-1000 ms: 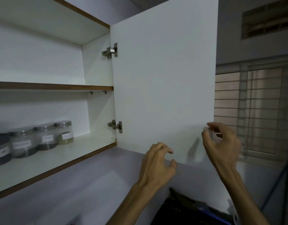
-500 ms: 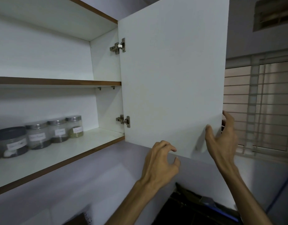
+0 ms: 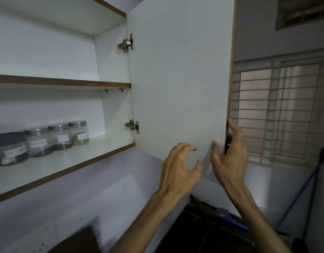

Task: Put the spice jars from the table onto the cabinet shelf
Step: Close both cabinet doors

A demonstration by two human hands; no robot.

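Several clear spice jars (image 3: 60,136) with metal lids and white labels stand in a row on the lower cabinet shelf (image 3: 70,161), at the left. The white cabinet door (image 3: 179,79) hangs open. My right hand (image 3: 227,157) grips its free edge near the bottom corner, thumb on the inner face and fingers wrapped behind. My left hand (image 3: 179,170) hovers just below the door's lower edge, fingers curled and apart, holding nothing.
An upper shelf (image 3: 62,82) has nothing on it. A barred window (image 3: 279,110) is on the right wall. Dark objects (image 3: 208,232) lie below the hands, and a blue pole (image 3: 303,194) leans at the right.
My right hand reached up to the door's edge and closed around it. The door has swung slightly, showing its brown edge. The left hand stayed under the door.
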